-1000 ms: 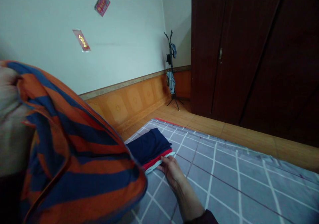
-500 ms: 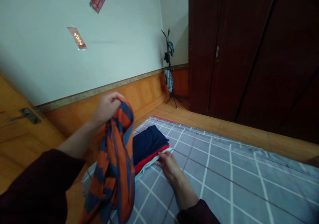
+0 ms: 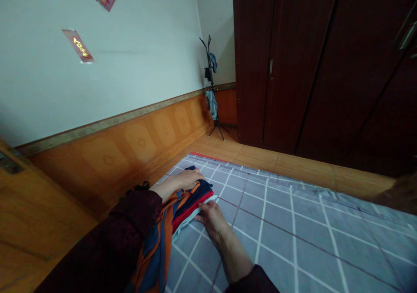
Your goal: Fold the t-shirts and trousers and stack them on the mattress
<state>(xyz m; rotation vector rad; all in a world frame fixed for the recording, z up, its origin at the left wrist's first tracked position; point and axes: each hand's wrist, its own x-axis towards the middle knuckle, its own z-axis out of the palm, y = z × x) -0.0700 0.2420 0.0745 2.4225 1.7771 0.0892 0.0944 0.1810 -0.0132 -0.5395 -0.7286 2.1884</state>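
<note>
A small stack of folded clothes lies on the bed: a navy garment (image 3: 206,186) on top, a red garment (image 3: 195,204) under it and a pale blue garment (image 3: 186,224) at the bottom. My left hand (image 3: 188,180) reaches across the top of the stack, fingers closed over one end of an orange-and-blue patterned garment (image 3: 167,228). The rest of that garment trails down towards me, partly behind my sleeve. At the stack's near right edge, my right hand (image 3: 211,220) grips the folded layers, thumb above and fingers underneath.
A grey checked sheet (image 3: 280,232) covers the bed. Beyond its far edge stand a dark wardrobe (image 3: 293,67) and a coat rack (image 3: 211,80) with clothing on it. A wooden door (image 3: 35,214) is at the left.
My left hand has moved down and right, bringing the orange-and-blue garment from the air onto the stack. My right hand keeps its grip at the edge. The view has shifted slightly right.
</note>
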